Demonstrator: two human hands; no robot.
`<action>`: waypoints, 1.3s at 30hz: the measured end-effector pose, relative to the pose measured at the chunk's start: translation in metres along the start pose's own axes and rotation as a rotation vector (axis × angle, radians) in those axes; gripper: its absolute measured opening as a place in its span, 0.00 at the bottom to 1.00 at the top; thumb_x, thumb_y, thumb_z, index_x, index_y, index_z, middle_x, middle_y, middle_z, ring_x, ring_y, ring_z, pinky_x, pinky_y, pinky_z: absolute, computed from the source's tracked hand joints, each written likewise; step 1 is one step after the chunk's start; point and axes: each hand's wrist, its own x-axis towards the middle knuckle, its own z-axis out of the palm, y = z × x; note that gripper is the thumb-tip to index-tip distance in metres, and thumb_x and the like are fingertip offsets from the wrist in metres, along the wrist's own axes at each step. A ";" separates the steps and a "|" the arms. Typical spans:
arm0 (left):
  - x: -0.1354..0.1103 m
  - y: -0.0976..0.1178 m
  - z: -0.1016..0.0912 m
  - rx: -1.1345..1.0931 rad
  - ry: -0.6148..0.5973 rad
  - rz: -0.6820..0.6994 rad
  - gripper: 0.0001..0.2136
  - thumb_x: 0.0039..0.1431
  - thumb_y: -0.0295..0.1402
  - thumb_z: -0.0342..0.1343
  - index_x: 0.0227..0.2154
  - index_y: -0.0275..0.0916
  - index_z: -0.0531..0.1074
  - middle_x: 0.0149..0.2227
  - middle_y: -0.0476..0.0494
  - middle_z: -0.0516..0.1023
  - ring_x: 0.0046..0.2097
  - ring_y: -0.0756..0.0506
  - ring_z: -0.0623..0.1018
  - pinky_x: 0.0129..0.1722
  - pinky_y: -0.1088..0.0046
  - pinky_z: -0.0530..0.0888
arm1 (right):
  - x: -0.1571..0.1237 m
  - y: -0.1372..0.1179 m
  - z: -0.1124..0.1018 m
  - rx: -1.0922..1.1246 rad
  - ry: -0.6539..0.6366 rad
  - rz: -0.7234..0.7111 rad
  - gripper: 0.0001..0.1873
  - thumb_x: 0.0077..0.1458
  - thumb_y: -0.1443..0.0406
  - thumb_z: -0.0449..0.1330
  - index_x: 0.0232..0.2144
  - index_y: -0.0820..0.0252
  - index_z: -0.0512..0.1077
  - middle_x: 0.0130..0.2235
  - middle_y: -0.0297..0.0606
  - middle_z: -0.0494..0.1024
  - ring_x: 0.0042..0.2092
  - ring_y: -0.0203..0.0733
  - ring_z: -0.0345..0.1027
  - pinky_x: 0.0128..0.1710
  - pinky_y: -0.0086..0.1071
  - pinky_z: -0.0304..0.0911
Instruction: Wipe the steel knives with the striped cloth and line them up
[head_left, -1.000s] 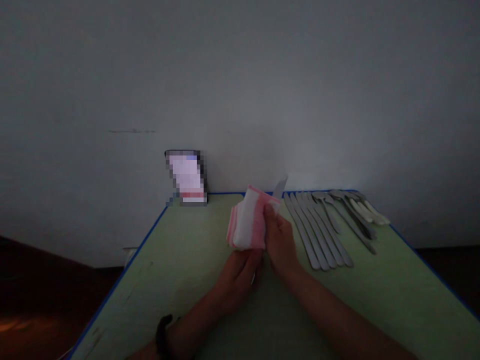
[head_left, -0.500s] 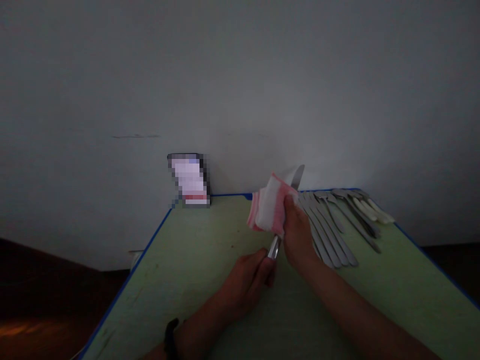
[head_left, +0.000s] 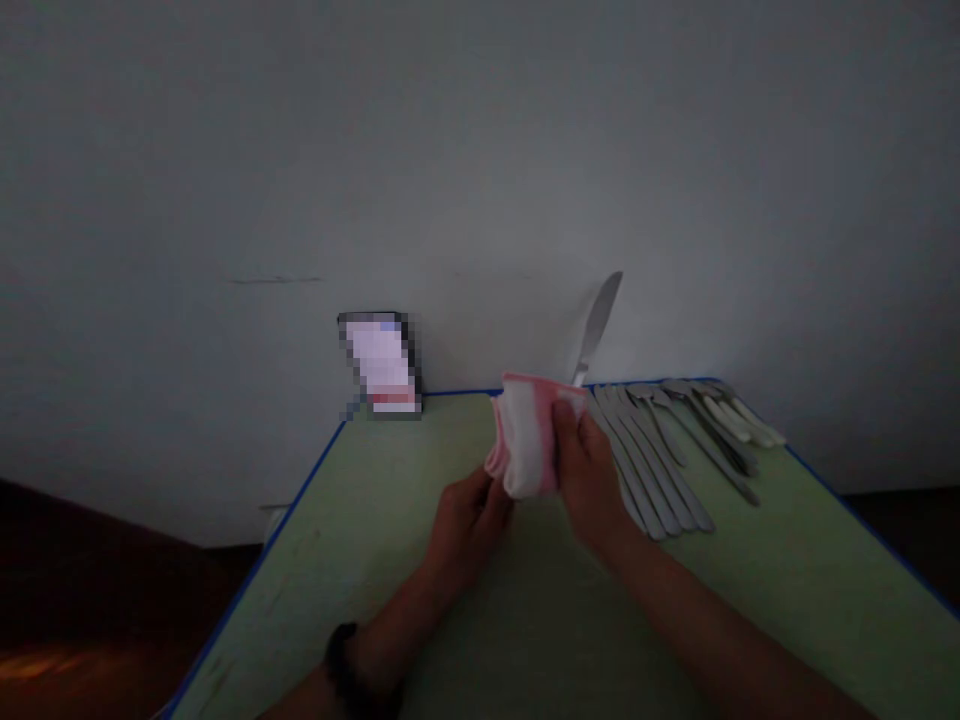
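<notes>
Knife (head_left: 600, 320) apparently juts farther from the cloth (head_left: 526, 440) now.

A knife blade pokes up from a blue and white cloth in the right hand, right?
Not quite: the head view shows the cloth is pink and white. The knife blade does poke up from it, in the right hand.

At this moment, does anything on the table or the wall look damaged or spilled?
Yes: a thin dark mark on the wall, above and left of the phone, looks like a scratch or crack, odd on a plain surface. The table has faint smudges at left.
</notes>
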 end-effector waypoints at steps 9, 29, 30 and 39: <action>0.049 0.053 -0.042 -0.270 0.214 0.029 0.14 0.60 0.42 0.48 0.42 0.36 0.66 0.40 0.41 0.72 0.39 0.47 0.74 0.35 0.70 0.72 | 0.028 -0.027 -0.043 -0.195 -0.494 -0.022 0.22 0.57 0.48 0.48 0.29 0.60 0.64 0.24 0.30 0.64 0.25 0.32 0.56 0.22 0.26 0.51; 0.046 0.091 -0.119 0.420 -0.230 0.045 0.07 0.49 0.42 0.60 0.30 0.48 0.80 0.26 0.52 0.81 0.28 0.47 0.79 0.27 0.77 0.71 | 0.027 -0.111 -0.121 -1.005 -0.857 -0.084 0.21 0.58 0.51 0.49 0.29 0.59 0.74 0.23 0.32 0.72 0.24 0.34 0.61 0.22 0.27 0.48; 0.045 0.095 -0.108 0.431 -0.286 0.078 0.07 0.49 0.42 0.60 0.30 0.48 0.80 0.25 0.52 0.81 0.27 0.49 0.78 0.27 0.78 0.71 | 0.025 -0.109 -0.117 -1.027 -0.881 -0.094 0.21 0.58 0.51 0.50 0.27 0.59 0.73 0.22 0.32 0.71 0.24 0.33 0.60 0.22 0.27 0.47; 0.038 0.104 -0.068 0.374 -0.348 0.288 0.09 0.56 0.40 0.55 0.33 0.45 0.79 0.27 0.51 0.80 0.25 0.51 0.75 0.25 0.79 0.67 | 0.020 -0.102 -0.089 -0.999 -0.957 -0.258 0.21 0.60 0.55 0.47 0.25 0.61 0.69 0.22 0.32 0.67 0.23 0.32 0.57 0.24 0.28 0.47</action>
